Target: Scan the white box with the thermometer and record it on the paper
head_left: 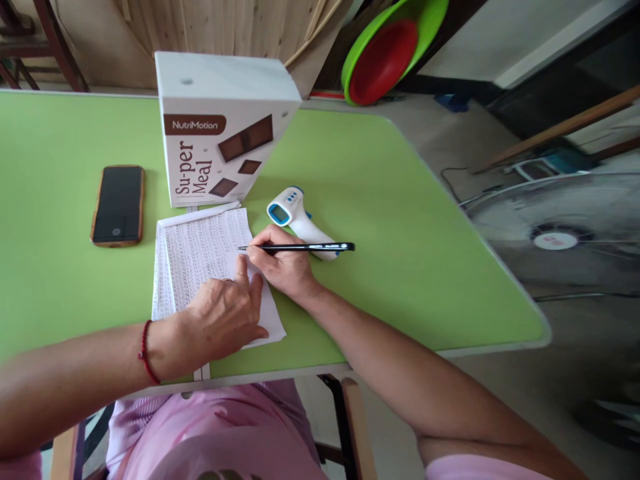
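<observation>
My right hand [285,261] grips a black pen [305,247], its tip at the upper right part of a notepad page [200,247] covered with lines of handwriting. Flat across the lower part of that page rests my left hand [227,307], index finger stretched toward the pen tip and the other fingers apart. The pad's top sheets are folded over at its upper edge. Just beyond my right hand lies a white and blue infrared thermometer [300,220], its handle partly hidden behind the hand and pen.
A white NutriMotion box [225,133] stands behind the pad. To the left, a phone [118,205] lies on the green table [400,267]. Off the table's right side is a fan [555,239]; green and red basins [383,60] lean at the back.
</observation>
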`<move>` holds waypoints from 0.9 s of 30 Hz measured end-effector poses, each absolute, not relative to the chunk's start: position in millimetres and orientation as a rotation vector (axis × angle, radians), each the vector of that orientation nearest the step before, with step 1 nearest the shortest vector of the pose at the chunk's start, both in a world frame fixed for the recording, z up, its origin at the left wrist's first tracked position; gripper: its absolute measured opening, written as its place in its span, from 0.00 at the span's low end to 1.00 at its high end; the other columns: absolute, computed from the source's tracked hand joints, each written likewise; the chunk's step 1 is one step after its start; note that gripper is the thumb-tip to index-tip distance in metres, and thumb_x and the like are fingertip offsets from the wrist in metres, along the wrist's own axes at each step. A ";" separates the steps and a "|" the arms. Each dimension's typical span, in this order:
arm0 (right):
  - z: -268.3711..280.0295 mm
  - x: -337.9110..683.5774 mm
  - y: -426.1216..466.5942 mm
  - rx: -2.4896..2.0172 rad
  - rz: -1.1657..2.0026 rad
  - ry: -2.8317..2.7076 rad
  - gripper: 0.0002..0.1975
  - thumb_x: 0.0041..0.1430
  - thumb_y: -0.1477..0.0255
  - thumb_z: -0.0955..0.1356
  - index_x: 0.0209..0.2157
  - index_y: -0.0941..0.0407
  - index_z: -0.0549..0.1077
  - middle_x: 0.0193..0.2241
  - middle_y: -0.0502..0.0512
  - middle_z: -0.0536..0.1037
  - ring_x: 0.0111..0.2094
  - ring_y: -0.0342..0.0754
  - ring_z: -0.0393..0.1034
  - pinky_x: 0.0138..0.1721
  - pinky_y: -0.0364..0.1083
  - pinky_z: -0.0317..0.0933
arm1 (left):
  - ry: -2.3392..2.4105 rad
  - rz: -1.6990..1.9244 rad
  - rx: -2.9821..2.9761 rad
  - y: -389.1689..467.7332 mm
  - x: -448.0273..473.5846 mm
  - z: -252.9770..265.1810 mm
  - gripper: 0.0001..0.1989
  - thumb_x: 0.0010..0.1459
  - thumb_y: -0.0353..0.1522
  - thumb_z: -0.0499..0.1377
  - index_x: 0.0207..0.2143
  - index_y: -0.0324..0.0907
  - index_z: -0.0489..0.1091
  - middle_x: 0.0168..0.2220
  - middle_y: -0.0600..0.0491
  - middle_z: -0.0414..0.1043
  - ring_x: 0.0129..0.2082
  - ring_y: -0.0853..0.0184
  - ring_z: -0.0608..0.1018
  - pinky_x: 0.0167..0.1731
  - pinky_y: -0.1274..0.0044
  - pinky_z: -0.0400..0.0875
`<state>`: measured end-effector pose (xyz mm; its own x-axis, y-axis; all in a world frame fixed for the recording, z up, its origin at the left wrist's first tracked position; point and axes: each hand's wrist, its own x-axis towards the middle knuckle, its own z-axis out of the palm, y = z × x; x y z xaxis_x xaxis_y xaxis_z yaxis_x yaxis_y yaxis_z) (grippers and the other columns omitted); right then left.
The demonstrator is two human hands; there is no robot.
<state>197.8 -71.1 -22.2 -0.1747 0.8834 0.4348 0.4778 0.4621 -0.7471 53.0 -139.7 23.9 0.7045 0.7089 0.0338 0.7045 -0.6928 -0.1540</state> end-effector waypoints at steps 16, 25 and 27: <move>-23.4 197.6 -70.2 -1.148 0.561 -1.778 0.06 0.51 0.73 0.64 0.22 0.53 0.63 0.17 0.45 0.68 0.19 0.41 0.59 0.23 0.43 0.57 | -1.159 -0.001 -2.745 -139.8 52.7 22.7 0.36 0.53 0.50 0.60 0.52 0.28 0.69 0.52 0.27 0.69 0.18 0.67 0.69 0.16 0.73 0.51; -21.9 197.9 -70.3 -1.160 0.543 -1.820 0.07 0.51 0.74 0.64 0.22 0.53 0.63 0.16 0.44 0.67 0.18 0.40 0.57 0.22 0.42 0.55 | -1.156 0.014 -2.762 -138.0 52.8 21.4 0.37 0.53 0.51 0.60 0.52 0.28 0.68 0.52 0.26 0.68 0.17 0.67 0.69 0.15 0.73 0.47; -22.2 198.2 -70.2 -1.133 0.549 -1.810 0.07 0.51 0.74 0.65 0.21 0.53 0.62 0.16 0.44 0.67 0.18 0.40 0.57 0.22 0.42 0.55 | -1.149 0.019 -2.759 -137.9 53.0 21.5 0.38 0.53 0.51 0.59 0.53 0.27 0.67 0.52 0.25 0.68 0.17 0.66 0.69 0.15 0.73 0.48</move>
